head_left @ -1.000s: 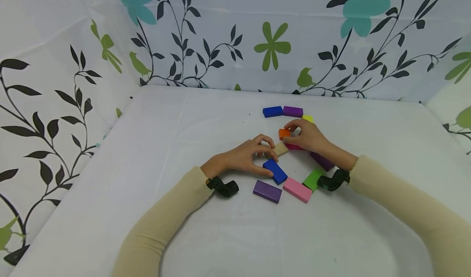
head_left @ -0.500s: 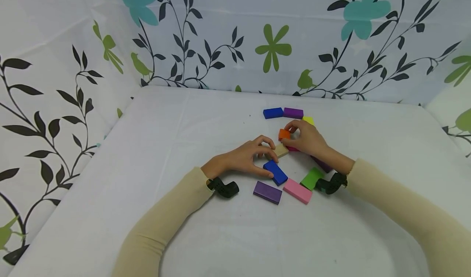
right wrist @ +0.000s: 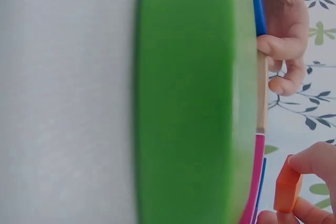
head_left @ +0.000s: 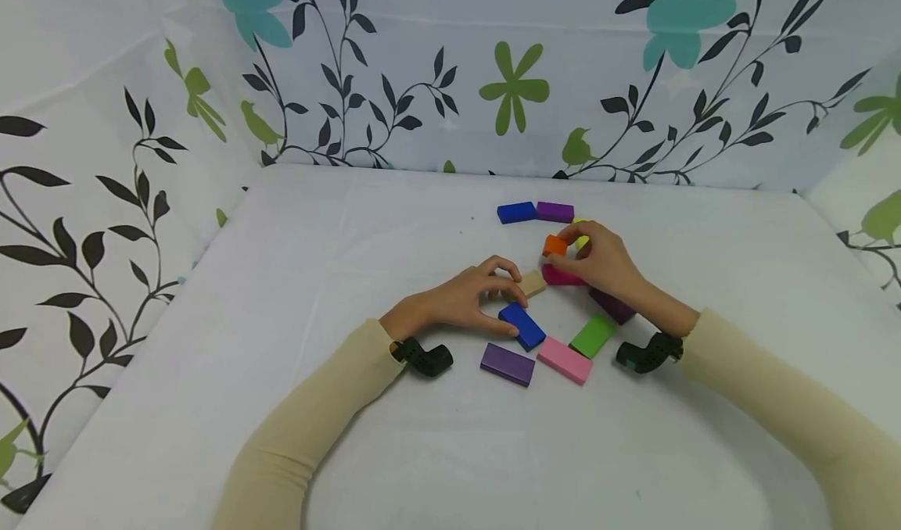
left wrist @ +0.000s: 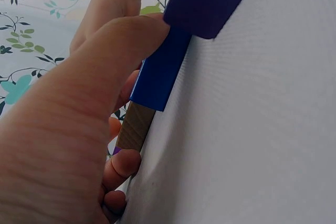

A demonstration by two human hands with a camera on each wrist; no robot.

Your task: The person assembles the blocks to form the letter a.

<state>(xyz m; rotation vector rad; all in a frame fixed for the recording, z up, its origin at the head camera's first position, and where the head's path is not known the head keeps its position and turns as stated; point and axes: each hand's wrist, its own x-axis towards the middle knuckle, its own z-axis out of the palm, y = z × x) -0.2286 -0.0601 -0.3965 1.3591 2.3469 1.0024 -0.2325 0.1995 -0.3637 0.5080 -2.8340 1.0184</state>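
Observation:
My right hand (head_left: 607, 263) pinches a small orange block (head_left: 554, 246) between thumb and fingers. It is just above the far side of a magenta block (head_left: 561, 275), and the right wrist view shows the orange block (right wrist: 288, 184) between the fingertips. My left hand (head_left: 461, 299) curls round a blue block (head_left: 522, 327), thumb at its near end. Other left fingers touch a bare wooden block (head_left: 533, 284) beside it. In the left wrist view, the blue block (left wrist: 161, 72) and wooden block (left wrist: 136, 125) lie end to end.
A purple block (head_left: 507, 364), a pink block (head_left: 565, 359), a green block (head_left: 591, 336) and a dark purple block (head_left: 612, 305) curve around the near side. Farther back lie another blue block (head_left: 517, 213), a violet block (head_left: 555, 212) and a partly hidden yellow block (head_left: 582, 242).
My right hand has shifted slightly right and away with the orange block, showing more of the magenta and green blocks. The left hand stays on its blocks. The head view has shifted slightly.

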